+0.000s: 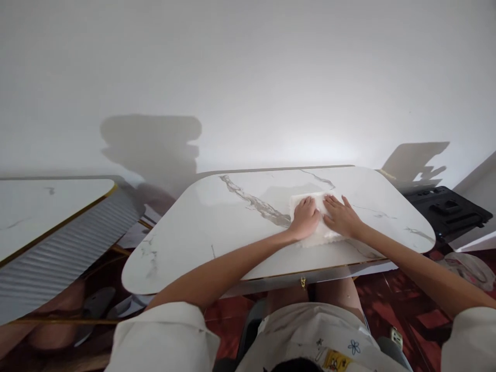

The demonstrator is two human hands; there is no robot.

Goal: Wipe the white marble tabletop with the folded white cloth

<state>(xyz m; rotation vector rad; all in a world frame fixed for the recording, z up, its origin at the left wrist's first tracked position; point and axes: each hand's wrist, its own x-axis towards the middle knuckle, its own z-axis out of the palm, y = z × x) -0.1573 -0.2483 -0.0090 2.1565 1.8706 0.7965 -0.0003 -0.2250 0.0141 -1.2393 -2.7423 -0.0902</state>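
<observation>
Side by side, two bare hands are seen laid on a white cloth, its middle covered and its edges left exposed around them. The left hand is placed palm down, its fingers kept close together and lightly bent; the right hand is set flat just beside it, uncurled, with its fingers slightly spread and its thumb turned toward the left. Beneath them, the cloth is spread on the right half of a marble-patterned counter, whose white top is crossed by grey-brown veins and whose near edge is trimmed in gold. Below that edge, a small gold-coloured fitting is shown near the knees. Both forearms are extended over the counter from white sleeves, and a white shirt printed with small flowers is worn. To the left, a second counter with a ribbed side is partly seen. To the right, a black case is seen, with a clear plastic bag near it, above red floor tiles. Behind, a pale wall is marked by dark shadows.
</observation>
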